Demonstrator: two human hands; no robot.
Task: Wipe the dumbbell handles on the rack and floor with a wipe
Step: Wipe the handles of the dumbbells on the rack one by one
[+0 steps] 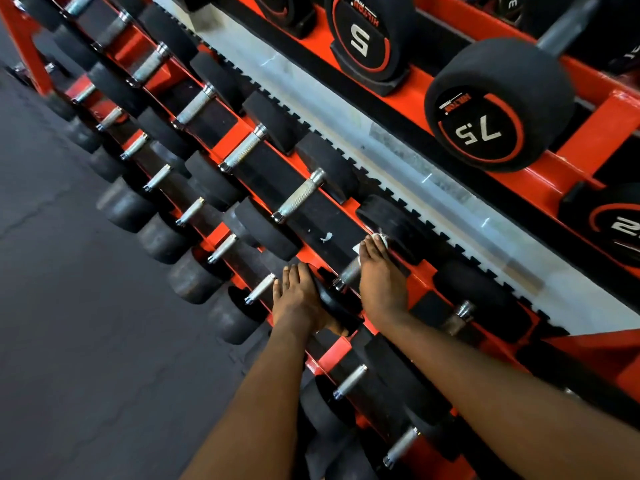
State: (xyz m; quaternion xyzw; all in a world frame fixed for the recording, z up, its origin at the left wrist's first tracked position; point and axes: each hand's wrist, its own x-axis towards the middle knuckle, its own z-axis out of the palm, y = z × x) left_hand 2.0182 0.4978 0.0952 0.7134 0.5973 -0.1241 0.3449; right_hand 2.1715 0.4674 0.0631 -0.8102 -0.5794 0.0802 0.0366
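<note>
A red rack (pixel 346 209) holds rows of black dumbbells with knurled steel handles. My right hand (pixel 381 282) lies over the handle (pixel 348 273) of one middle-row dumbbell, fingers wrapped round it with a white wipe (pixel 379 239) showing at the fingertips. My left hand (pixel 298 299) grips the near black head (pixel 332 303) of the same dumbbell, thumb under it. The neighbouring handle (pixel 299 197) up the row is bare.
A lower row of dumbbells (pixel 194 209) runs along the left over dark rubber floor (pixel 69 306). The top shelf carries larger dumbbells marked 5 (pixel 360 39) and 7.5 (pixel 485 129). A white wall strip (pixel 398 161) shows behind the rack.
</note>
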